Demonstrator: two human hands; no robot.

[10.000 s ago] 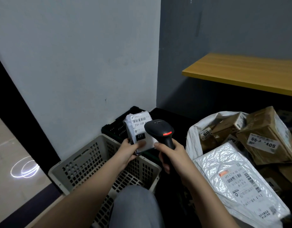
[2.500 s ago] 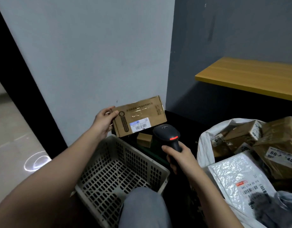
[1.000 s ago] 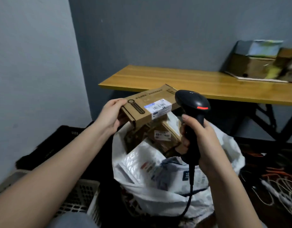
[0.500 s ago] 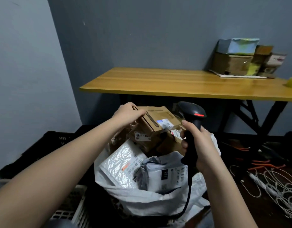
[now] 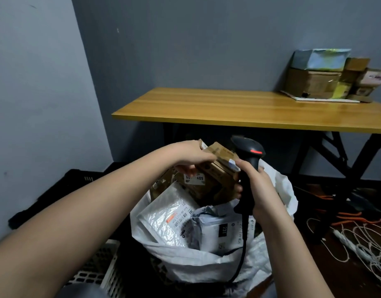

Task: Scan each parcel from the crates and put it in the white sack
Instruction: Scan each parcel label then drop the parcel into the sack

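Your left hand [image 5: 190,157] gripped the brown box [image 5: 220,163] from above, fingers curled over its near end, holding it tilted just over the other cardboard parcels at the back of the white sack [image 5: 198,258]. Your right hand [image 5: 257,187] was closed round the handle of the black scanner [image 5: 248,154], red light lit, its head just beside the box's far corner and its cable hanging down over the sack. A white crate [image 5: 109,267] sat at lower left, a black crate [image 5: 62,190] against the wall.
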